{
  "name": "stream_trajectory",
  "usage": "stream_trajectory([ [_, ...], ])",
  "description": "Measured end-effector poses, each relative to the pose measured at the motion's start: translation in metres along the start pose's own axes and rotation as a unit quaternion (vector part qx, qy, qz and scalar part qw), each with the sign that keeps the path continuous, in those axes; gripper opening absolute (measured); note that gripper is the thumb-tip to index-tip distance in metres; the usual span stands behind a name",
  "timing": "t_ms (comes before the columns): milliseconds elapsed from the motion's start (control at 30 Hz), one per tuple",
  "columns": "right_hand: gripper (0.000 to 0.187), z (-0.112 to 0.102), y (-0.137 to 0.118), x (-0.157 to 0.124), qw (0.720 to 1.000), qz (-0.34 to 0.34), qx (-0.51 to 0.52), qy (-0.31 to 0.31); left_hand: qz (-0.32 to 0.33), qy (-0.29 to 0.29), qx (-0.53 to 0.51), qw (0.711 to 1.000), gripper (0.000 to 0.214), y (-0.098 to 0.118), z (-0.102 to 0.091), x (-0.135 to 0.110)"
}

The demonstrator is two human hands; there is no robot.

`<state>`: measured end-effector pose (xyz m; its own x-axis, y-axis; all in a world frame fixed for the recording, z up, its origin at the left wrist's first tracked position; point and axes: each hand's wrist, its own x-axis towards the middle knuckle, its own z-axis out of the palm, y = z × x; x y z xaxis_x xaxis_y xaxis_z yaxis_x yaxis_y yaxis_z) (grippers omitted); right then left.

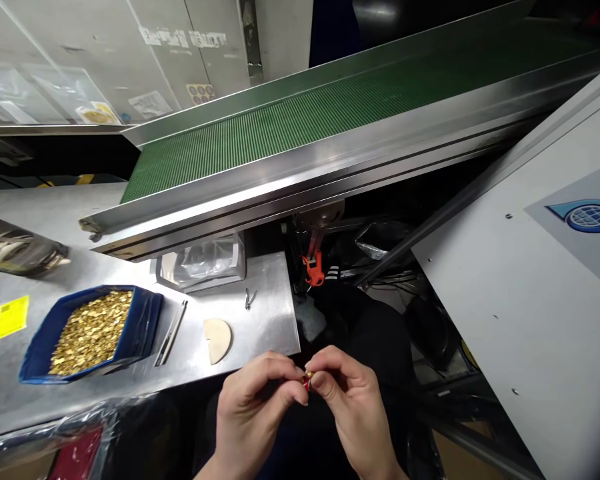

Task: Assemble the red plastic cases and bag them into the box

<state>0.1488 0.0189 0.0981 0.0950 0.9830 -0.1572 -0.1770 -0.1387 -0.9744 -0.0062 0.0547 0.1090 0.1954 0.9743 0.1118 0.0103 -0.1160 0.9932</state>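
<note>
At the front edge of the metal table, my left hand [255, 407] and my right hand [353, 410] meet fingertip to fingertip. Both are closed in a pinch around a tiny red and gold piece [307, 381]. The fingertips cover most of it, so its exact kind cannot be made out. Just left of the hands, a pale half-round pad [219, 340] with a notch in its straight side lies on the table. Behind it rests a small nail clipper [250, 299]. Farther left is a blue bin [147, 323] filled with small gold-coloured metal parts [93, 333].
A green ribbed conveyor belt [260, 127] with metal sides slants above the table [273, 287]. Tweezers [171, 333] lie beside the bin. A clear plastic tray [203, 267] sits under the conveyor. A yellow paper [4, 320] is at far left, a white panel [520, 267] at right.
</note>
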Motion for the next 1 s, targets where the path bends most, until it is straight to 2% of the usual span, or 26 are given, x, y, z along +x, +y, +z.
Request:
stream_trajectory([
  [133,0.008,0.004,-0.001,0.000,0.990,-0.100,-0.099,0.026,-0.130,0.023,-0.056,0.990,0.009,0.000,0.007,-0.001],
  [233,0.012,0.004,0.000,0.001,0.975,-0.146,-0.162,0.043,-0.223,0.022,-0.107,0.969,0.008,-0.001,0.010,-0.003],
  [300,0.013,0.002,0.002,0.001,0.967,-0.164,-0.190,0.046,-0.257,0.017,-0.136,0.957,0.012,-0.003,0.011,-0.004],
  [500,0.013,-0.003,0.001,0.000,0.962,-0.177,-0.206,0.028,-0.293,-0.009,-0.182,0.939,0.016,-0.004,0.010,-0.005],
  [667,0.013,-0.009,0.001,-0.001,0.961,-0.181,-0.210,-0.002,-0.335,-0.024,-0.251,0.908,0.023,-0.007,0.008,-0.003],
  [833,0.009,-0.018,-0.002,0.000,0.975,-0.125,-0.172,-0.057,-0.343,-0.086,-0.268,0.896,0.028,-0.014,0.004,-0.001],
  [1000,0.006,-0.022,-0.023,0.006,0.981,-0.048,-0.162,-0.092,-0.346,-0.092,-0.268,0.894,0.043,-0.016,0.003,0.003],
])
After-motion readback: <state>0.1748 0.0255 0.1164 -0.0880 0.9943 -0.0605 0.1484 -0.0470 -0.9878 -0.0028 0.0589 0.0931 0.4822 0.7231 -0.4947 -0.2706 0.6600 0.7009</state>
